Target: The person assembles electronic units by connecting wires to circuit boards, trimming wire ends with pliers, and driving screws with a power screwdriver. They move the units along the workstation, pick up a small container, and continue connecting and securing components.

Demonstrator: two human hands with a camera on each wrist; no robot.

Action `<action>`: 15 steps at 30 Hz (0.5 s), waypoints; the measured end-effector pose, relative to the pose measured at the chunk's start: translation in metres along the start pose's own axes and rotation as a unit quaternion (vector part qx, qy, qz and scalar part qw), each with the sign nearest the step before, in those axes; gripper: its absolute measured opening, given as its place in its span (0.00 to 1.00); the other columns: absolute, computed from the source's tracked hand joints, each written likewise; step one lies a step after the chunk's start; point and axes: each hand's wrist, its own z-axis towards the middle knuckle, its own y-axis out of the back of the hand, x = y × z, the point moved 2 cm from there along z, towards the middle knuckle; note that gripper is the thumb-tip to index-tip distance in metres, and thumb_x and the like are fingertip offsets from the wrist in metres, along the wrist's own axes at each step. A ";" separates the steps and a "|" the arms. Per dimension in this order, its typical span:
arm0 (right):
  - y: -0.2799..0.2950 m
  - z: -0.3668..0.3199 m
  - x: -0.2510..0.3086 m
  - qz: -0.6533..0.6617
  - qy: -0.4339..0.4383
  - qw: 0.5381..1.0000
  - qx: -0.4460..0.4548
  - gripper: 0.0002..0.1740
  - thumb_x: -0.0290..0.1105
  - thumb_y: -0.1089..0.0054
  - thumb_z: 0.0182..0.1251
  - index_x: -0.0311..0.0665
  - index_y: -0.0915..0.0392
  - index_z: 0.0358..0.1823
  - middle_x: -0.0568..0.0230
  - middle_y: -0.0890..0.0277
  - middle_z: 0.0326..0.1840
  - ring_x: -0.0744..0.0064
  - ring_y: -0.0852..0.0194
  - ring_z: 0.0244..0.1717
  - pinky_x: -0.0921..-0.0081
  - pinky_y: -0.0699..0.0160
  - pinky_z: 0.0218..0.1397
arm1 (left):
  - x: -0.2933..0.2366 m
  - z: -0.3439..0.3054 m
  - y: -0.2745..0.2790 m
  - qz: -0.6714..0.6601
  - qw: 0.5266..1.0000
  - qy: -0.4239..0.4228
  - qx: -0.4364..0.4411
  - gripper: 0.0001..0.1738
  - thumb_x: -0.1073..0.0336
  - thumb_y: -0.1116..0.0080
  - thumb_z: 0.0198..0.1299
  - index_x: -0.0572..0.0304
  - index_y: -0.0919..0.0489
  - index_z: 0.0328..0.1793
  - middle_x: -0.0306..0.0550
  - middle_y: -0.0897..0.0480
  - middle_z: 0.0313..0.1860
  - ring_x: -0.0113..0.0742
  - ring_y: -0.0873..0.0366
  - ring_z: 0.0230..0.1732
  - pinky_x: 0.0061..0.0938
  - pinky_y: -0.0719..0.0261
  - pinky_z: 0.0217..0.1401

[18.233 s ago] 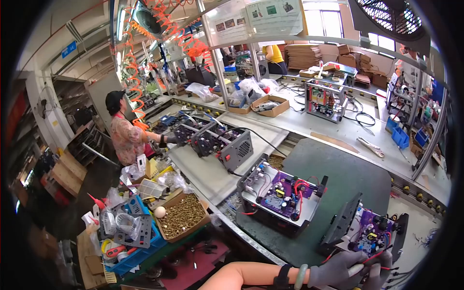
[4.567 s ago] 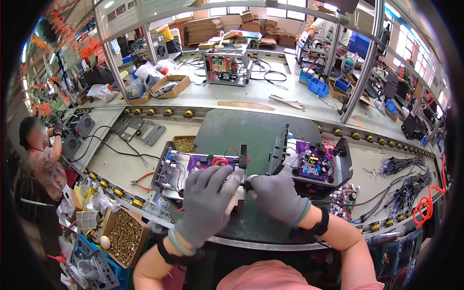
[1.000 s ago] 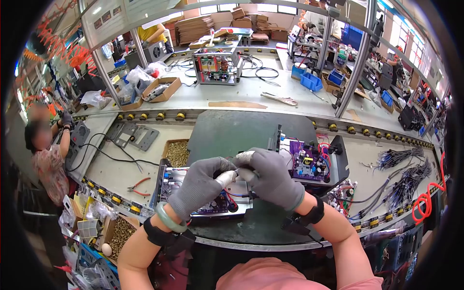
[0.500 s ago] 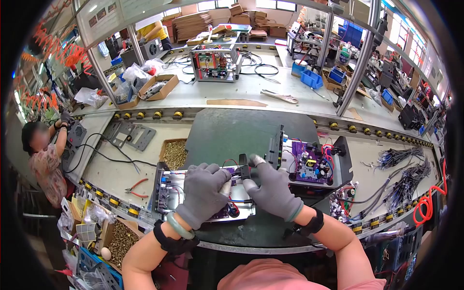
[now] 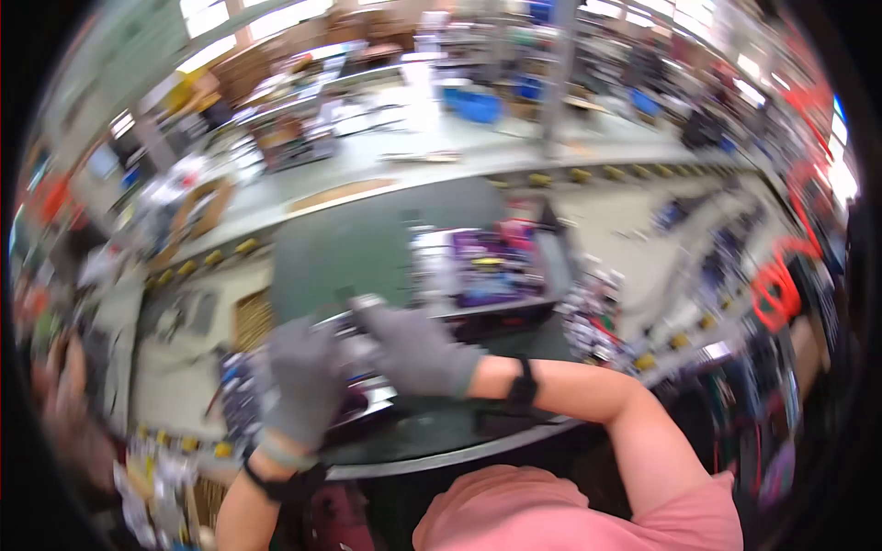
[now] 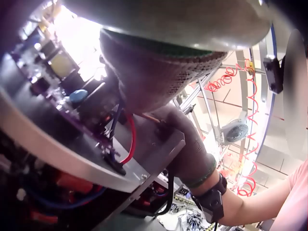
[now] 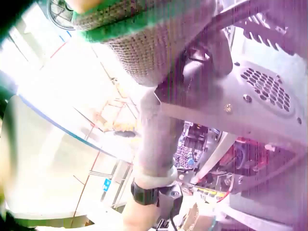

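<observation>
Both gloved hands meet over the near end of an open electronics chassis point(image 5: 381, 397), which is blurred in the head view. My left hand point(image 5: 308, 376) lies over its left part, fingers pointing away from me. My right hand point(image 5: 409, 344) comes in from the right, fingertips by a small dark part point(image 5: 344, 298). In the left wrist view, a circuit board point(image 6: 79, 103) and a red wire point(image 6: 131, 139) lie under the left glove. A grey metal panel point(image 7: 216, 98) with vent holes runs under the right glove in its wrist view. I cannot tell what the fingers hold.
A second open chassis with a purple board point(image 5: 496, 266) stands to the right on the green mat point(image 5: 340, 239). Beyond it lie loose connectors point(image 5: 593, 312) and dark cable bundles point(image 5: 730, 248). A box of brass-coloured pieces point(image 5: 253, 321) sits at left; a red coiled hose point(image 5: 776, 289) hangs at right.
The head view has swung right and blurred, so the bench shifts left. Half a second ago the hands flanked a black part on the chassis end; earlier the left hand held wires at the other chassis.
</observation>
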 end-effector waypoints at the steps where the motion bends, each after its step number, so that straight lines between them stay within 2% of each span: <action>1: -0.001 -0.009 -0.007 0.017 0.082 0.994 -0.065 0.23 0.44 0.45 0.70 0.30 0.33 0.54 0.38 0.19 0.38 0.37 0.18 0.41 0.49 0.20 0.44 | -0.008 -0.003 0.006 -0.023 0.999 0.033 -0.032 0.09 0.68 0.41 0.51 0.64 0.19 0.38 0.56 0.21 0.33 0.59 0.23 0.39 0.49 0.29 0.44; 2: 0.013 -0.024 0.000 0.053 0.041 0.998 -0.018 0.24 0.45 0.46 0.71 0.31 0.32 0.54 0.38 0.20 0.37 0.36 0.19 0.41 0.48 0.21 0.44 | -0.006 -0.011 0.002 -0.078 0.994 0.072 -0.010 0.14 0.68 0.41 0.54 0.64 0.18 0.47 0.58 0.19 0.40 0.59 0.22 0.43 0.48 0.26 0.48; 3: 0.022 -0.041 -0.002 0.067 0.056 0.996 -0.007 0.23 0.46 0.46 0.70 0.34 0.30 0.54 0.38 0.20 0.37 0.36 0.20 0.41 0.48 0.21 0.45 | -0.007 -0.021 0.000 -0.104 0.990 0.067 -0.061 0.16 0.69 0.41 0.56 0.64 0.18 0.51 0.58 0.19 0.45 0.58 0.22 0.47 0.45 0.24 0.51; 4: 0.030 -0.055 -0.012 0.059 0.124 0.990 0.013 0.22 0.45 0.45 0.69 0.36 0.28 0.55 0.41 0.20 0.37 0.38 0.19 0.41 0.49 0.21 0.46 | -0.014 -0.026 0.003 -0.135 0.982 0.089 -0.094 0.19 0.69 0.41 0.56 0.63 0.19 0.55 0.58 0.20 0.49 0.59 0.23 0.52 0.44 0.24 0.55; 5: 0.048 -0.074 -0.024 0.001 0.103 0.994 0.021 0.21 0.44 0.45 0.68 0.37 0.26 0.55 0.43 0.19 0.38 0.38 0.19 0.41 0.50 0.21 0.47 | -0.005 -0.038 -0.008 -0.181 0.967 0.105 -0.147 0.19 0.68 0.38 0.53 0.60 0.18 0.54 0.53 0.20 0.51 0.56 0.23 0.54 0.44 0.25 0.56; 6: 0.064 -0.094 -0.034 -0.052 0.087 0.994 0.038 0.21 0.44 0.44 0.67 0.38 0.24 0.54 0.45 0.19 0.38 0.39 0.19 0.41 0.51 0.21 0.47 | -0.006 -0.047 -0.005 -0.209 0.958 0.095 -0.175 0.23 0.73 0.38 0.53 0.63 0.19 0.58 0.56 0.20 0.52 0.56 0.22 0.54 0.43 0.25 0.57; 7: 0.081 -0.109 -0.051 -0.055 0.090 0.994 0.007 0.20 0.42 0.44 0.65 0.39 0.22 0.54 0.48 0.18 0.40 0.43 0.18 0.42 0.52 0.20 0.48 | -0.014 -0.051 0.022 -0.138 0.977 0.127 -0.100 0.18 0.62 0.38 0.64 0.58 0.17 0.58 0.50 0.15 0.47 0.49 0.19 0.49 0.44 0.25 0.59; 8: 0.103 -0.127 -0.077 -0.041 0.067 0.996 -0.052 0.18 0.41 0.45 0.65 0.41 0.18 0.50 0.51 0.17 0.43 0.48 0.17 0.44 0.54 0.19 0.50 | -0.011 -0.056 0.022 -0.149 0.977 0.111 -0.104 0.20 0.64 0.39 0.65 0.61 0.19 0.62 0.52 0.15 0.50 0.48 0.19 0.50 0.42 0.24 0.60; 9: 0.124 -0.146 -0.116 -0.052 -0.020 0.996 -0.065 0.17 0.41 0.46 0.65 0.41 0.16 0.48 0.52 0.16 0.44 0.52 0.16 0.46 0.57 0.20 0.52 | -0.021 -0.052 0.033 -0.084 0.988 0.043 -0.126 0.19 0.64 0.38 0.64 0.61 0.18 0.61 0.53 0.16 0.50 0.48 0.19 0.50 0.41 0.23 0.59; 10: 0.155 -0.163 -0.144 -0.137 -0.138 0.980 -0.040 0.16 0.39 0.46 0.65 0.41 0.15 0.46 0.50 0.16 0.44 0.51 0.17 0.47 0.58 0.19 0.53 | -0.033 -0.050 0.042 -0.017 0.989 -0.023 -0.146 0.19 0.65 0.37 0.63 0.61 0.17 0.59 0.53 0.17 0.51 0.49 0.19 0.50 0.40 0.23 0.58; 11: 0.187 -0.175 -0.176 -0.284 -0.247 0.924 0.071 0.16 0.39 0.47 0.65 0.43 0.15 0.47 0.51 0.16 0.44 0.51 0.16 0.47 0.59 0.18 0.52 | -0.044 -0.050 0.045 -0.017 0.989 -0.025 -0.145 0.19 0.65 0.37 0.63 0.61 0.17 0.59 0.53 0.17 0.51 0.49 0.19 0.50 0.40 0.23 0.58; 12: 0.209 -0.196 -0.194 -0.298 -0.338 0.889 0.082 0.15 0.37 0.45 0.64 0.45 0.14 0.48 0.52 0.15 0.44 0.51 0.16 0.48 0.56 0.17 0.49 | -0.055 -0.050 0.047 -0.043 0.990 -0.022 -0.129 0.18 0.65 0.37 0.63 0.60 0.17 0.59 0.51 0.17 0.52 0.49 0.20 0.51 0.40 0.23 0.59; 13: 0.220 -0.217 -0.248 -0.417 -0.378 0.807 0.177 0.14 0.35 0.41 0.62 0.43 0.13 0.47 0.55 0.14 0.46 0.53 0.15 0.49 0.56 0.17 0.49 | -0.064 -0.049 0.048 -0.068 0.991 -0.018 -0.114 0.18 0.65 0.36 0.62 0.60 0.16 0.58 0.50 0.18 0.53 0.49 0.20 0.52 0.40 0.23 0.59; 14: 0.229 -0.245 -0.291 -0.442 -0.438 0.765 0.166 0.15 0.34 0.37 0.58 0.41 0.13 0.46 0.54 0.14 0.49 0.54 0.15 0.51 0.56 0.16 0.49 | -0.074 -0.045 0.044 -0.128 0.985 -0.035 -0.108 0.17 0.64 0.36 0.62 0.57 0.16 0.57 0.49 0.20 0.54 0.51 0.22 0.53 0.42 0.25 0.61; 15: 0.232 -0.269 -0.316 -0.465 -0.445 0.750 0.152 0.15 0.33 0.37 0.58 0.39 0.13 0.45 0.53 0.14 0.47 0.52 0.14 0.49 0.57 0.16 0.48 | -0.086 -0.041 0.042 -0.117 0.988 -0.056 -0.082 0.17 0.63 0.36 0.61 0.56 0.16 0.57 0.49 0.19 0.54 0.52 0.22 0.53 0.42 0.25 0.60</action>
